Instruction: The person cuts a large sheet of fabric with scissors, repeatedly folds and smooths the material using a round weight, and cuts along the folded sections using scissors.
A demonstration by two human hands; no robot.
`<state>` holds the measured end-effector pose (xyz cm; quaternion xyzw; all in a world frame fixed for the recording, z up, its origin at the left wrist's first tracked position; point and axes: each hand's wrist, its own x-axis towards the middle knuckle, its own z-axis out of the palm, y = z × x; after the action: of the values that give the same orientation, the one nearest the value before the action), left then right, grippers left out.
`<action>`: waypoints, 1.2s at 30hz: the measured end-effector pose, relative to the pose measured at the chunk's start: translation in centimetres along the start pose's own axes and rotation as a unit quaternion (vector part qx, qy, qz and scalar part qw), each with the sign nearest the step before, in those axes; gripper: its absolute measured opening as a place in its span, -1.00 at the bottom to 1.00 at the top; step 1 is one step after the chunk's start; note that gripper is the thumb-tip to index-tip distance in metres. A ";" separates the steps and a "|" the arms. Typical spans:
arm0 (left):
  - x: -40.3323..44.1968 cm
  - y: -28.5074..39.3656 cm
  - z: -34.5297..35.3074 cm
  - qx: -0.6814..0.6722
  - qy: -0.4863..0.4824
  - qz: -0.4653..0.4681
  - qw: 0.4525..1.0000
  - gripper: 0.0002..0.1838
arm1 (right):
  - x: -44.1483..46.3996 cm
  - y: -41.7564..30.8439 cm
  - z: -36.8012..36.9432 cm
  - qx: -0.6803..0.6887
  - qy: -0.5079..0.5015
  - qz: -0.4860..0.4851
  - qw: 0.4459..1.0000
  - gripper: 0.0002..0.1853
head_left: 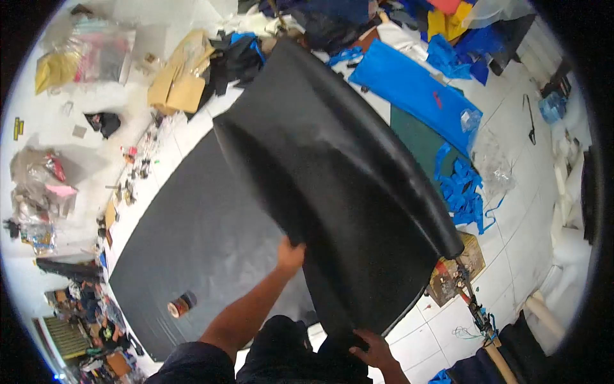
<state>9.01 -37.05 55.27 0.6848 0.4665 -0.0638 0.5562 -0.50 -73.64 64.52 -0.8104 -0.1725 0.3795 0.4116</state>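
Observation:
A large black sheet comes off a thick black roll and folds over toward me. My left hand grips the left edge of this upper layer, fingers closed round it. Near the sheet's bottom edge is my right hand, its fingers apart and the thumb side against the material. Beneath and to the left, another stretch of black sheet lies flat. A small roll of tape rests on it at the lower left.
Blue fabric and blue scraps lie right of the roll. A wooden block sits under the roll's near end. Brown paper, plastic bags and debris lie on the left. Dark rolls stand at lower right.

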 end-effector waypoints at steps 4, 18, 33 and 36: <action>-5.2 -1.9 -2.3 -0.083 -0.001 -0.034 0.996 -0.70 | 7.4 -11.7 -0.2 -0.056 0.103 0.094 0.989 -0.14; 13.8 10.0 -37.7 -0.380 -0.119 0.044 0.916 -0.69 | 1.8 -27.8 22.1 -0.179 0.306 0.102 0.929 -0.48; 15.6 7.4 -55.2 -0.045 -0.106 0.242 0.963 -0.79 | -0.2 -27.5 41.8 -0.179 0.384 0.251 0.870 -0.63; 14.1 2.1 -61.8 -0.076 -0.112 0.232 0.963 -0.78 | -1.5 -29.7 50.2 -0.179 0.374 0.249 0.876 -0.62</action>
<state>-8.37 21.80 71.25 0.7184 0.2333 0.0262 0.6548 -38.55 -29.72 70.18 -0.9678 0.1367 0.1012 0.1856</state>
